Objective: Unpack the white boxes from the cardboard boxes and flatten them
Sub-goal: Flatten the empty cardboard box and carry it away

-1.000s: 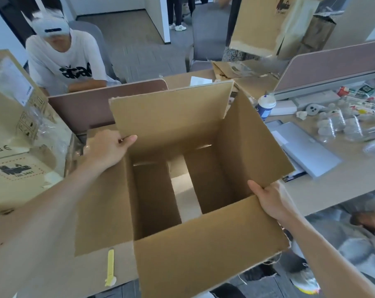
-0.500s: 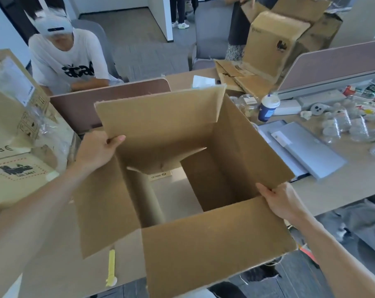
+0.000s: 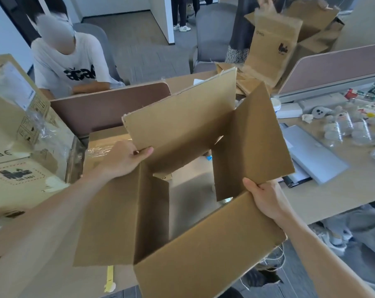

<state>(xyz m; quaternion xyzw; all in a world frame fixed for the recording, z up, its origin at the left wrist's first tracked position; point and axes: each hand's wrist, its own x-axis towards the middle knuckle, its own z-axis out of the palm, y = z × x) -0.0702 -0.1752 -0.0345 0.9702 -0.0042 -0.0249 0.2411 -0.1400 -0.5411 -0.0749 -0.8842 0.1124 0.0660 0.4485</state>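
An empty brown cardboard box (image 3: 203, 254) hangs open at top and bottom above the desk, skewed into a slanted diamond shape, and the desk shows through it. My left hand (image 3: 126, 158) grips the far left corner where a flap meets the wall, thumb on top. My right hand (image 3: 266, 198) grips the near right corner, fingers curled over the edge. No white boxes are in sight.
A large taped cardboard box (image 3: 16, 147) stands at the left. A grey laptop (image 3: 311, 155), plastic bottles (image 3: 345, 127) and small items lie on the desk at right. A person sits behind the brown divider (image 3: 109, 104); another handles a box (image 3: 270, 46) at the back. A yellow strip (image 3: 109, 278) lies near the front edge.
The box has lifted and skewed further; its bottom flaps have swung apart, opening the bottom. My left hand has moved right and inward, and my right hand has stayed at its corner.
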